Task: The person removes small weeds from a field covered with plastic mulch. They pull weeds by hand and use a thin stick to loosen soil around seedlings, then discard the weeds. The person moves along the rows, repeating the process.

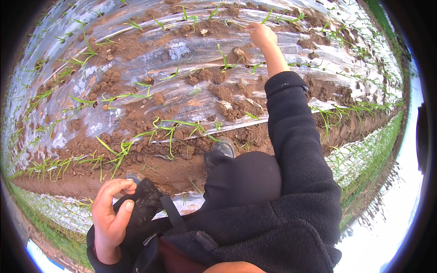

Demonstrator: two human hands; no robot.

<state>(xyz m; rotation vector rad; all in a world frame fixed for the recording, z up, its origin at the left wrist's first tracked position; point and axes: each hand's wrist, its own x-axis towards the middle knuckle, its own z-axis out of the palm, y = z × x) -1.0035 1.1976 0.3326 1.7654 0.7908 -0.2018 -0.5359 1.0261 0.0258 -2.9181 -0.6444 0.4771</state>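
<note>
My right hand reaches far out over the planted bed, its fingers curled down at the plastic mulch film. A green seedling stands right beside its fingertips. Whether the fingers pinch anything is too small to tell. My left hand hovers near my body at the lower left, thumb and fingers apart, with nothing visible between them. Below it show my dark trouser leg and part of a shoe. Closer in on the bed, another seedling grows from a hole in the film.
Clods of brown soil and a stone lie on the film. Rows of long-leaved seedlings line the bed's near edge. My other shoe stands in the muddy furrow. Another film-covered bed runs behind me.
</note>
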